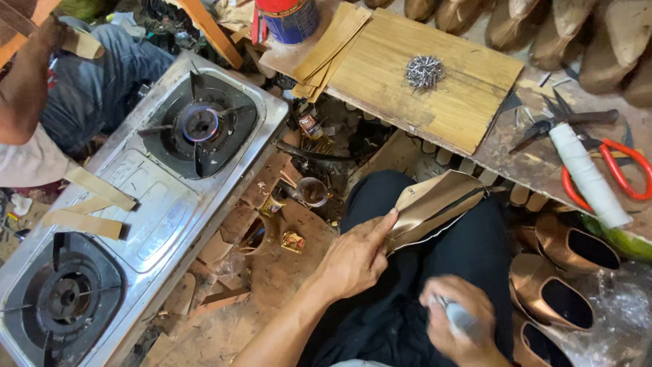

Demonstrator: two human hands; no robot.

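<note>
Nearest, the right hand is blurred, its grip clenched around a small pale tool just above the lap. Beside it, the left hand pinches the near edge of a tan leather piece lying across dark trousers; thumb on top, fingers beneath. To the right, copper-coloured shoes stand close against the knee, leaving little room there. Left of the lap, the floor is littered with scraps and small tins, up to the steel rim of a two-burner gas stove, whose far burner burns blue; tan strips lie on its middle. Farther off, a wooden tabletop juts out over the knees, its near edge just beyond the leather piece, carrying a heap of nails. Right of it lie red-handled scissors and a white roll. At far left, another person's arm and jeans show.
</note>
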